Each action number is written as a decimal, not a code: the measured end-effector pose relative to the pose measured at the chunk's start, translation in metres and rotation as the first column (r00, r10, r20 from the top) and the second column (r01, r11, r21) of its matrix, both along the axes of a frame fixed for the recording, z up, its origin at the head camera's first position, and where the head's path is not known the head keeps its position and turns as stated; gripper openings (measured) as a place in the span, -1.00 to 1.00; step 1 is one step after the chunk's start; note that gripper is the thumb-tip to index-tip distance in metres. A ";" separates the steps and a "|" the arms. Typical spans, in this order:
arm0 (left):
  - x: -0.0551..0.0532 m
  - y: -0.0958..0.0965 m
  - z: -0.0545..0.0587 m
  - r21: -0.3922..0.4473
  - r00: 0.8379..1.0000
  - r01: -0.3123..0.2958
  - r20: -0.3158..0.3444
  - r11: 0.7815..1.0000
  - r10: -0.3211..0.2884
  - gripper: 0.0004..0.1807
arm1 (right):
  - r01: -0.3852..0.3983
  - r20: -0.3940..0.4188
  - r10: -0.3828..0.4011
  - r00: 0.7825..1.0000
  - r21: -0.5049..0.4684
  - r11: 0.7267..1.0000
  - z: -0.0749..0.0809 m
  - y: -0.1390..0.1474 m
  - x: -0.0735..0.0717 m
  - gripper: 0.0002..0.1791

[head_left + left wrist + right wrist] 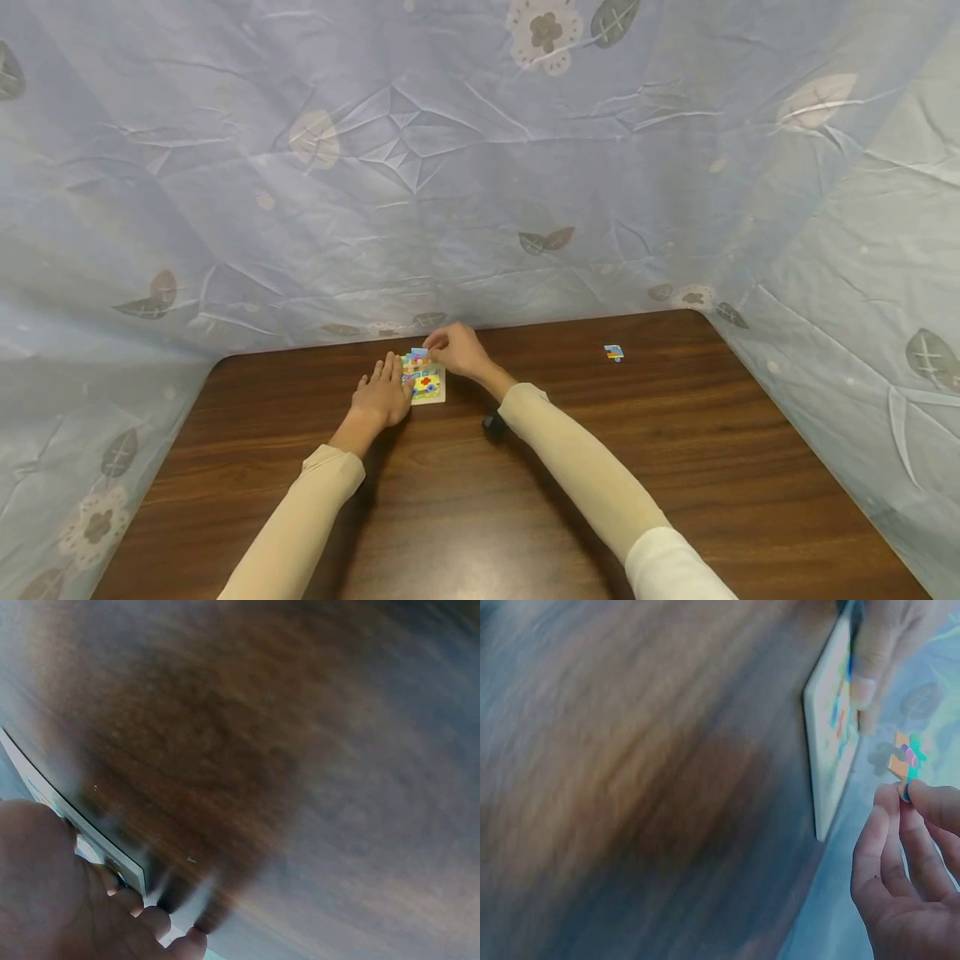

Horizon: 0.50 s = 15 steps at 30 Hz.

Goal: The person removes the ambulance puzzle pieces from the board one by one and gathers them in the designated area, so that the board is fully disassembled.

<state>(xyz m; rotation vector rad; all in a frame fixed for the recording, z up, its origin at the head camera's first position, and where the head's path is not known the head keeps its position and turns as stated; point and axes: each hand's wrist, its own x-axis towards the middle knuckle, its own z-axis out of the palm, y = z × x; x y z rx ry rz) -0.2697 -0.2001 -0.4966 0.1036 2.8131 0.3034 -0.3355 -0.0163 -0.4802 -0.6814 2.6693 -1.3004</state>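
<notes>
Near the far edge of a dark wood-grain table, left of its middle, lies a small jigsaw puzzle board, its pale border framing a bright picture with a red cross and blue round shapes. The left hand rests along the board's left side, its fingers extended and close together, the thumb touching the picture. Just past the board's right side, the right hand pinches a jigsaw piece between thumb and fingertips; the right wrist view shows this piece, with orange, green and pink on it, held up clear of the board. A second loose piece, blue and orange, lies well apart to the right on the table. Beside the right forearm sits a small black object, too indistinct to name. Cream sleeves cover both forearms, and behind the table hangs creased, pale bluish-grey cloth printed with flowers and leaves.
</notes>
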 end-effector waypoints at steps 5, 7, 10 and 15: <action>-0.003 -0.002 -0.006 0.016 1.000 -0.002 -0.024 1.000 0.003 -0.21 | -0.018 0.042 0.020 0.999 -0.043 0.999 0.009 0.015 -0.003 -0.81; -0.003 -0.003 -0.007 0.018 0.999 -0.001 -0.035 1.000 0.002 -0.21 | -0.022 0.052 0.025 0.998 -0.043 0.999 0.013 0.021 -0.003 -0.80; 0.000 -0.002 -0.005 0.008 0.999 0.001 -0.041 1.000 -0.001 -0.21 | -0.028 0.058 0.030 0.998 -0.039 0.999 0.019 0.030 -0.003 -0.79; 0.005 0.002 0.003 -0.010 0.999 0.008 -0.042 1.000 -0.009 -0.24 | -0.050 0.064 0.052 0.997 -0.019 0.999 0.025 0.047 -0.001 -0.79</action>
